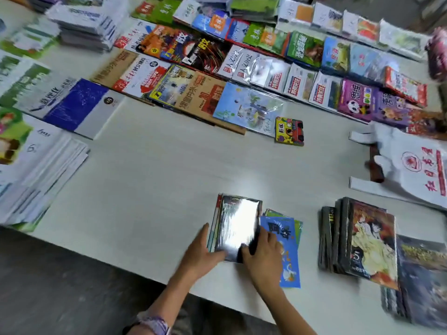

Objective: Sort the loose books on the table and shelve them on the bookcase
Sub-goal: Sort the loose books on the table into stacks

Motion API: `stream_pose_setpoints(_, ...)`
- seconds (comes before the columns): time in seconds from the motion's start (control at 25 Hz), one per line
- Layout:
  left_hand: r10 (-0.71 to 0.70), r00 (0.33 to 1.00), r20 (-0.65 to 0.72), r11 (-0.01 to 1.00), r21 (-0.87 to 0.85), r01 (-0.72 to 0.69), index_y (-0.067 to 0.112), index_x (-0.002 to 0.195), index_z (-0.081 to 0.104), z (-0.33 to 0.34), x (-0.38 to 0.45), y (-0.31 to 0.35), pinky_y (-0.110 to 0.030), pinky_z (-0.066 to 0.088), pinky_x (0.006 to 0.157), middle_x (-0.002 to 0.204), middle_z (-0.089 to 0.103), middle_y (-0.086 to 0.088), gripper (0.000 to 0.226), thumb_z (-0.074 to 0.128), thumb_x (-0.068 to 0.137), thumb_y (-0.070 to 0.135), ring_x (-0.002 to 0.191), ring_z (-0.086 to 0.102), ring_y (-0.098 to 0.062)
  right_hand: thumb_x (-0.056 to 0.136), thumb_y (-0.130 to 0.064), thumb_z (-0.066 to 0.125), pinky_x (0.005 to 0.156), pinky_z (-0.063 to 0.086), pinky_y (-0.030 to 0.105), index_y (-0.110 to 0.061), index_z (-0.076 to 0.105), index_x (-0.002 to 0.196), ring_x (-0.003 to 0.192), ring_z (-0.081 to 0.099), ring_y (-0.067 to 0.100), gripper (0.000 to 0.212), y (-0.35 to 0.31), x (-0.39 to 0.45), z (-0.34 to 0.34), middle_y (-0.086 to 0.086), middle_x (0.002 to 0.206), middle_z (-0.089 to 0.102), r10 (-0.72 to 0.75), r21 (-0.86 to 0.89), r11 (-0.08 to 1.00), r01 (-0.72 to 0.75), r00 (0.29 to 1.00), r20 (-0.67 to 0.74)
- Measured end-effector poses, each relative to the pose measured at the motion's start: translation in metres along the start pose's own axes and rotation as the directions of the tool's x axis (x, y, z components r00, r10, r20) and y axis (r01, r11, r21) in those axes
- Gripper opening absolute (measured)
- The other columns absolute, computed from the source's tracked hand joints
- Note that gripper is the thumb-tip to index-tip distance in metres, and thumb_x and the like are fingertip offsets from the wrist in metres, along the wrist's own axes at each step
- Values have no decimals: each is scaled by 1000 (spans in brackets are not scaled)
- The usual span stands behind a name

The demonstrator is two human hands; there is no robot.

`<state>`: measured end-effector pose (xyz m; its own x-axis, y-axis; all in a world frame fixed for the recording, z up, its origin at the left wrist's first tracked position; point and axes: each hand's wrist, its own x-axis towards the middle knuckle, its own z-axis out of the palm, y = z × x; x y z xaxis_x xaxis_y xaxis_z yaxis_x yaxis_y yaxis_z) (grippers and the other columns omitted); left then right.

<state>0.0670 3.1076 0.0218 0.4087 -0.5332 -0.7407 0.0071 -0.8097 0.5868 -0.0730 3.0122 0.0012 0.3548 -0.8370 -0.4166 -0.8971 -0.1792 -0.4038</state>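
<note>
A small stack of shrink-wrapped books with a glossy dark cover [235,223] lies near the front edge of the white table [157,180]. My left hand [202,252] grips the stack's left and near edge, thumb on the cover. My right hand [262,255] holds its right near corner, fingers curled over the cover. Under my right hand lies a thin blue picture book [287,247] on top of some green ones. No bookcase is in view.
Rows of overlapping books [242,68] cover the far half of the table. Stacks of white booklets [38,170] lie at the left. A pile of comic books [362,240] and a white plastic bag [416,165] sit at the right. A small yellow book [289,130] lies alone.
</note>
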Motion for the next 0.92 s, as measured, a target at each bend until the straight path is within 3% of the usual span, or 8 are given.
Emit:
stream_pose_setpoints(0.12,-9,999,-47,965,-262,-3,43,114,53,18,10,5,-4,46,79,115,63,15,52,78,80,13,88,59,20,90,-27,65,82,47,40,-12,45,143,112,57,36,59,-3,-2,6,13,127,52,-18,82,997,13,998,58)
stream_pose_setpoints(0.16,-22,998,-55,956,-293,5,39,97,55,20,13,6,-3,46,67,97,66,16,42,76,81,6,74,62,19,91,-26,64,82,47,39,-13,44,145,111,60,35,59,-4,-4,10,13,128,54,-17,122,992,9,998,65)
stream_pose_setpoints(0.28,-69,994,-79,899,-438,27,21,99,66,14,20,9,-21,54,65,95,76,-4,29,76,78,5,81,72,-13,90,-26,63,80,46,36,-15,37,151,113,61,33,68,-11,-12,18,11,129,56,-17,182,983,3,997,74)
stream_pose_setpoints(0.36,-128,991,-28,854,-511,96,13,106,68,10,25,7,-26,55,63,94,76,-8,32,76,77,5,79,72,-21,89,-25,64,84,46,35,-17,41,149,117,59,30,65,-11,-12,18,10,127,59,-15,246,969,-8,996,92)
stream_pose_setpoints(0.52,-229,973,35,814,-541,211,14,99,69,19,26,4,-27,53,61,79,76,-4,22,77,78,13,67,70,-21,89,-25,63,81,51,33,-21,56,133,106,66,23,45,6,1,2,2,115,71,-3,295,955,-35,992,125)
stream_pose_setpoints(0.64,-226,973,34,819,-535,209,16,100,62,31,26,2,-33,55,76,96,74,-7,30,79,76,13,86,70,-24,91,-19,63,67,48,26,-22,65,118,88,66,18,27,22,3,-9,-2,99,73,-32,288,958,2,995,99)
stream_pose_setpoints(0.76,-191,981,47,809,-558,184,16,99,59,36,22,10,-41,53,90,101,72,-8,33,81,74,10,96,67,-25,90,-11,63,69,50,32,-21,69,96,79,65,20,13,36,-2,-11,-1,84,71,-2,349,937,-10,999,35)
stream_pose_setpoints(0.92,-195,980,49,790,-584,186,16,104,64,32,18,6,-40,56,85,97,75,-5,35,81,74,9,93,71,-26,87,-12,70,82,55,41,-24,66,104,90,67,21,22,61,5,-26,-1,97,69,109,399,915,-58,988,-106)
